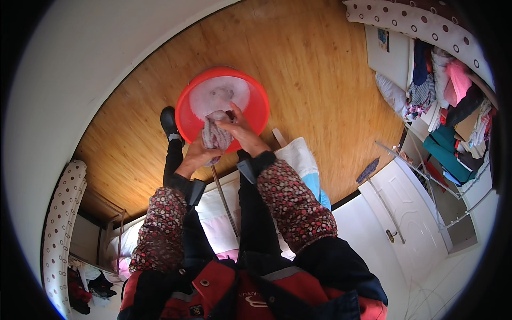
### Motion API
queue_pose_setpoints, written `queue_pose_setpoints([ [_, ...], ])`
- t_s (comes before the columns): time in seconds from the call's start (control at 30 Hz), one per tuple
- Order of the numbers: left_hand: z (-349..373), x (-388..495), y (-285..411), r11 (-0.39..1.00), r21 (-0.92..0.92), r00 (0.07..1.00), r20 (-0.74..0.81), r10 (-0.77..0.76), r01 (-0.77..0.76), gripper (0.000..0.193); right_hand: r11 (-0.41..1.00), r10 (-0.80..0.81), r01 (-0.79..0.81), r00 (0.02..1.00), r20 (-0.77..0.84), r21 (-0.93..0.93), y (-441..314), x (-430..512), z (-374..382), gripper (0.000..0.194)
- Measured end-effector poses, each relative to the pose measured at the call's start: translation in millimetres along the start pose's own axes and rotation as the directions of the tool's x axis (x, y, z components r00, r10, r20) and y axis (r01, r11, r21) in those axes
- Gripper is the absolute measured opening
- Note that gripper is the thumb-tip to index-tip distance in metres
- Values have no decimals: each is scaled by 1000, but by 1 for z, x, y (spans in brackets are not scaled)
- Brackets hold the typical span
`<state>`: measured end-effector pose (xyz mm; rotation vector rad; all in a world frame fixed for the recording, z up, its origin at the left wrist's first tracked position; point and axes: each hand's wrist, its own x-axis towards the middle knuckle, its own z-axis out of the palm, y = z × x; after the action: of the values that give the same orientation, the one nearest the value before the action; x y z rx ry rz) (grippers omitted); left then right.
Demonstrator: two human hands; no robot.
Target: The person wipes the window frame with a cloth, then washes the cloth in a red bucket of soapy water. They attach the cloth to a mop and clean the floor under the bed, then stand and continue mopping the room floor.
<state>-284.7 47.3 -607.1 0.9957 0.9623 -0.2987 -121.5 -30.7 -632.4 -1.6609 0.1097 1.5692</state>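
A wet greyish-pink cloth point(216, 136) is bunched between my two hands above the near rim of a red plastic basin point(262, 106). My left hand point(200, 154) grips the cloth's lower left part. On its right side my right hand point(241, 130) holds the upper part, with the index finger raised off it. Whitish suds point(200, 94) fill the bottom of the basin, and a darker patch shows among them. Floral sleeve covers reach up both forearms. A thin metal pole point(224, 196) runs from below the cloth toward my body, between my legs.
The basin stands on a wood-patterned floor point(312, 80) beside my black shoe point(169, 122). A white and light-blue cloth point(302, 160) lies right of my knees. Further right are a metal rack point(430, 180), a white door point(404, 216) and shelves of piled clothes point(424, 88).
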Motion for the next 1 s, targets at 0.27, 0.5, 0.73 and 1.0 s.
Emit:
queue_pose_setpoints([
  [0.27,-13,-53,32,560,-720,894,439,-90,410,59,802,-24,-107,977,210,588,-26,-37,-44,80],
  [0.5,0,-82,53,407,-768,829,558,45,495,53,740,-147,-274,826,544,615,-57,-56,-13,51],
  [0.73,3,-87,70,804,-528,941,320,-108,272,66,975,-58,-5,960,273,223,-85,-72,12,10],
  [1.0,24,-82,96,985,-169,995,100,1,16,69,951,-231,245,969,91,-186,-84,-66,25,14],
])
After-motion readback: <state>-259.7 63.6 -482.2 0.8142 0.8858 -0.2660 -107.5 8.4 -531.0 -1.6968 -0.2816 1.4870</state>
